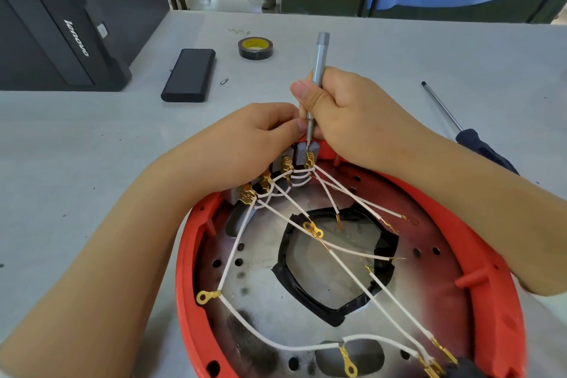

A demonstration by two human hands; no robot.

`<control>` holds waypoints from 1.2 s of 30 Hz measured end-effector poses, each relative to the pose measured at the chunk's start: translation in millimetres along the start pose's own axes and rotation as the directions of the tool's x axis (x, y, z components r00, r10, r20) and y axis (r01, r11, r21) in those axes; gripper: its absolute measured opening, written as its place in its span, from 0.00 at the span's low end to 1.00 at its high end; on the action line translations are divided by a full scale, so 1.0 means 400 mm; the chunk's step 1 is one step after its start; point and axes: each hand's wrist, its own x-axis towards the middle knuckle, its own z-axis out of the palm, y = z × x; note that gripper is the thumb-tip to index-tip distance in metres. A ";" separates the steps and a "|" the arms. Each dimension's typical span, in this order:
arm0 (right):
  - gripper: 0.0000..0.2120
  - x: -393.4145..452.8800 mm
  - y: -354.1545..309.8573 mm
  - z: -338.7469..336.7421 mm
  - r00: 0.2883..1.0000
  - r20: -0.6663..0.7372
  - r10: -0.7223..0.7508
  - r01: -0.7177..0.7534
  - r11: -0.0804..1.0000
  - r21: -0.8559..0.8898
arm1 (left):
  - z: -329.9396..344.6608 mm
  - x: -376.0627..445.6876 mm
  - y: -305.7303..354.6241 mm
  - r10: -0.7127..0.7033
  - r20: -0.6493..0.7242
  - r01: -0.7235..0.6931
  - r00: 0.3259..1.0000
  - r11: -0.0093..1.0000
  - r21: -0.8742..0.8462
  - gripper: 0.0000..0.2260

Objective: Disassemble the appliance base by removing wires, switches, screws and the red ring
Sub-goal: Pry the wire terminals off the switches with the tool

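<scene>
Appliance base (306, 301) lies on the counter (92, 147) at near centre, red ring (184, 255) around a scorched metal plate. Grey switches (303, 152) line its far rim, white wires (352, 273) fanning from their brass terminals. Right hand (346, 113) — grip clamped on a slim grey screwdriver (317, 77) — sets the tip at the farthest switch. Left hand (254, 138) pinches just beside that tip. Beyond: tape roll (255, 47), black case (189, 75), second screwdriver (460, 132) at right.

Ring (487, 258): bright red.
Plate (260, 288) inside the ring: silvery, scorched black in patches.
Wires (352, 276): white, gold terminals.
Switches (302, 153): grey.
Screwdriver (319, 64): silver-grey.
Tape roll (255, 48) beyond the ring: black, yellow core.
Counter (92, 147): pale grey.
</scene>
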 end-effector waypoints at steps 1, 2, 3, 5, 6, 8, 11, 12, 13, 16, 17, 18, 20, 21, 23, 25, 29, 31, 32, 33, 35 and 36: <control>0.14 0.000 -0.001 0.000 1.000 0.003 0.001 -0.001 1.000 0.005 | 0.000 0.000 0.000 -0.003 0.003 0.003 1.000 1.000 -0.002 0.14; 0.14 0.000 0.000 0.000 1.000 0.007 0.005 -0.005 1.000 0.020 | 0.000 0.001 0.001 -0.005 0.004 0.005 1.000 1.000 -0.001 0.15; 0.14 -0.001 0.001 -0.001 1.000 0.013 0.011 -0.012 0.999 0.049 | 0.001 0.001 0.001 -0.005 0.005 0.005 1.000 1.000 0.002 0.15; 0.13 -0.007 0.009 -0.004 1.000 0.012 0.023 -0.024 0.993 0.119 | 0.002 0.001 0.001 0.004 -0.001 -0.004 1.000 1.000 0.010 0.14; 0.13 -0.011 0.014 -0.007 1.000 -0.005 0.022 -0.021 0.989 0.148 | 0.002 0.001 0.001 0.009 -0.008 -0.009 1.000 1.000 0.015 0.14; 0.13 -0.016 0.024 -0.011 0.998 -0.051 0.026 -0.015 0.979 0.205 | 0.002 0.000 0.000 0.014 -0.025 -0.013 1.000 1.000 0.021 0.12; 0.13 -0.015 0.029 -0.010 0.998 -0.055 0.021 -0.013 0.989 0.150 | 0.002 0.000 0.000 0.015 -0.024 -0.014 1.000 1.000 0.025 0.12; 0.13 -0.015 0.028 -0.008 0.999 -0.047 0.017 -0.011 0.994 0.113 | 0.002 0.000 0.001 0.016 -0.018 -0.016 1.000 1.000 0.024 0.12; 0.12 -0.015 0.027 -0.007 0.999 -0.044 0.015 -0.011 0.996 0.093 | 0.001 0.000 0.001 0.018 -0.012 -0.018 1.000 1.000 0.020 0.12; 0.12 -0.017 0.025 -0.006 0.998 -0.055 0.018 -0.013 0.997 0.081 | 0.000 -0.001 0.001 0.020 -0.007 -0.020 1.000 1.000 0.005 0.12; 0.12 -0.017 0.025 -0.006 0.998 -0.058 0.023 -0.018 0.996 0.084 | 0.001 -0.001 0.000 0.020 -0.007 -0.020 1.000 1.000 0.002 0.12; 0.12 -0.017 0.024 -0.007 0.998 -0.059 0.027 -0.022 0.996 0.085 | 0.001 0.000 -0.001 0.018 -0.010 -0.018 1.000 1.000 0.002 0.12; 0.12 -0.015 0.022 -0.006 0.998 -0.051 0.031 -0.027 0.997 0.078 | 0.002 0.001 -0.001 0.011 -0.023 -0.011 1.000 1.000 0.004 0.12; 0.12 -0.014 0.020 -0.006 0.998 -0.046 0.033 -0.030 0.997 0.072 | 0.002 0.001 -0.001 0.010 -0.027 -0.010 1.000 1.000 0.008 0.12; 0.13 -0.012 0.017 -0.006 0.998 -0.037 0.043 -0.040 0.997 0.073 | 0.002 0.001 0.000 0.011 -0.022 -0.010 1.000 1.000 0.019 0.12; 0.13 -0.009 0.013 -0.007 0.998 -0.022 0.061 -0.059 0.994 0.091 | 0.001 -0.002 0.001 0.008 -0.017 -0.008 1.000 1.000 0.010 0.13; 0.15 0.000 0.010 -0.009 0.997 -0.018 0.079 -0.078 0.996 0.048 | 0.001 0.000 0.001 -0.001 -0.012 0.001 1.000 1.000 0.015 0.15; 0.15 0.002 0.009 -0.008 0.997 -0.027 0.068 -0.067 0.998 0.016 | 0.001 0.000 0.002 -0.005 -0.015 0.006 1.000 1.000 0.017 0.16; 0.15 0.001 0.009 -0.006 0.998 -0.036 0.058 -0.058 0.998 -0.003 | 0.002 0.000 0.002 -0.006 -0.015 0.006 1.000 1.000 0.015 0.16; 0.15 0.000 0.009 -0.005 0.998 -0.047 0.051 -0.052 0.998 -0.021 | 0.002 0.000 0.002 -0.005 -0.013 0.005 1.000 1.000 0.008 0.15; 0.15 -0.001 0.009 -0.005 0.997 -0.059 0.045 -0.047 0.998 -0.036 | 0.003 0.001 0.001 -0.002 -0.007 0.002 1.000 1.000 -0.009 0.14; 0.15 0.000 0.010 -0.005 0.997 -0.060 0.045 -0.048 0.998 -0.036 | 0.003 0.002 0.000 0.000 -0.008 0.000 1.000 1.000 -0.016 0.13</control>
